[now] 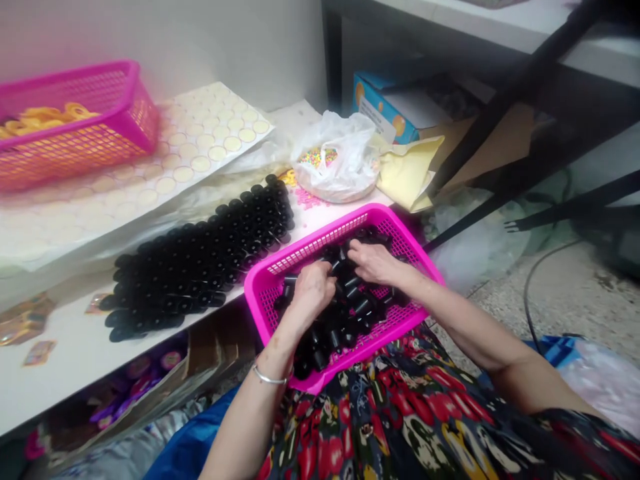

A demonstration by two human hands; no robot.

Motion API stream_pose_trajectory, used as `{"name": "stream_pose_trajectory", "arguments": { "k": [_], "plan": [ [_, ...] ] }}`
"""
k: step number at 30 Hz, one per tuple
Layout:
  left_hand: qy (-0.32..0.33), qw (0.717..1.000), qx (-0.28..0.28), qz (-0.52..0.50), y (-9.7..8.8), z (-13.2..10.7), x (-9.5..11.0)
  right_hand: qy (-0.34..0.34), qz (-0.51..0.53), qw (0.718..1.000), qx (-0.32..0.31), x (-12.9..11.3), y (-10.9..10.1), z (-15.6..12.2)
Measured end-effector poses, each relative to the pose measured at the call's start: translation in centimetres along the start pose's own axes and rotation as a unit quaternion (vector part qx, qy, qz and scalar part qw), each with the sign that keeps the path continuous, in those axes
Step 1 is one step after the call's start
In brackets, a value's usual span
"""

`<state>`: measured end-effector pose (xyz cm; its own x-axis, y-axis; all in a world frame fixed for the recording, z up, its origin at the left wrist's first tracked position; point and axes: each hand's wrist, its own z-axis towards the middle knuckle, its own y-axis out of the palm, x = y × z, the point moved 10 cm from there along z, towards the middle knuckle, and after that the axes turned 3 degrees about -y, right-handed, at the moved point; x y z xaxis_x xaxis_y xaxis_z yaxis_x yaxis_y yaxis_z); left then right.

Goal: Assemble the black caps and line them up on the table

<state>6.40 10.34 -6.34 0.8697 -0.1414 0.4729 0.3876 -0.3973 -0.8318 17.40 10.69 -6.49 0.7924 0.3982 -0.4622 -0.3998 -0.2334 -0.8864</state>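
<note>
Dozens of small black plastic cylinders (350, 310) are heaped loose in a pink mesh basket (260, 283), which is propped on a lap covered by a floral dress (400, 413), its far rim close against the edge of the white tabletop (75, 347). Both hands are sunk in the heap: the left hand (313, 290) is curled knuckles-up over the cylinders, so its grip cannot be told, while the right hand (373, 261) is narrowed, fingertips pinched on one cylinder between the two hands. Just beside the basket, a dense block of upright cylinders (200, 257) is ranged on the tabletop. Beyond it lie a sheet of round stickers (200, 143), a second pink basket (100, 87) with yellow rings (45, 119), and a plastic bag of coloured beads (335, 160). The basket looks tilted and unsteady: by a shift of the knees it could be tipped and its load spilled onto the floor (565, 293). The standing block could be toppled, row after row, if it were brushed by the left forearm or nudged by the basket's rim.
</note>
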Motion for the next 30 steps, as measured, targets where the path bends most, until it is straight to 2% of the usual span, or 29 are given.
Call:
{"name": "stream_pose_trajectory", "arguments": {
  "k": [2, 4, 6, 9, 10, 12, 14, 17, 19, 22, 26, 30],
  "plan": [
    [0.012, 1.000, -0.004, 0.024, 0.0, 0.4, 0.5, 0.028, 0.123, 0.990, 0.060, 1.5, -1.8, -1.0],
    [0.030, 0.999, -0.003, 0.033, 0.0, 0.7, 1.3, 0.071, 0.240, 0.960, 0.125, 3.4, -3.5, -2.7],
    [0.064, 0.997, -0.011, 0.036, 0.5, 1.0, 2.8, 0.110, 0.366, 0.906, 0.184, 5.2, -4.5, -5.0],
    [0.159, 0.983, -0.053, 0.070, 2.6, 0.6, 6.5, 0.142, 0.555, 0.781, 0.249, 6.7, -4.3, -8.4],
    [0.198, 0.974, -0.063, 0.093, 3.5, 0.2, 7.9, 0.150, 0.592, 0.748, 0.259, 6.9, -4.0, -9.3],
    [0.264, 0.951, -0.062, 0.146, 5.2, -0.5, 10.3, 0.165, 0.637, 0.703, 0.270, 7.1, -3.1, -10.7],
    [0.293, 0.935, -0.050, 0.194, 6.7, -0.9, 11.7, 0.174, 0.664, 0.673, 0.275, 7.1, -2.2, -11.5],
    [0.281, 0.930, -0.039, 0.232, 8.0, -0.4, 12.0, 0.173, 0.687, 0.651, 0.272, 7.1, -1.4, -11.9],
    [0.264, 0.933, -0.038, 0.240, 7.9, 0.2, 11.5, 0.170, 0.697, 0.642, 0.270, 7.2, -1.3, -12.1],
    [0.241, 0.944, -0.040, 0.223, 6.6, 1.1, 10.0, 0.168, 0.702, 0.632, 0.282, 7.5, -1.8, -12.5],
    [0.214, 0.966, -0.053, 0.137, 4.4, 2.2, 7.4, 0.164, 0.707, 0.620, 0.298, 8.3, -2.4, -13.4],
    [0.183, 0.976, -0.065, 0.096, 3.6, 2.9, 6.0, 0.171, 0.708, 0.611, 0.310, 8.9, -2.4, -14.4]
  ]
}}
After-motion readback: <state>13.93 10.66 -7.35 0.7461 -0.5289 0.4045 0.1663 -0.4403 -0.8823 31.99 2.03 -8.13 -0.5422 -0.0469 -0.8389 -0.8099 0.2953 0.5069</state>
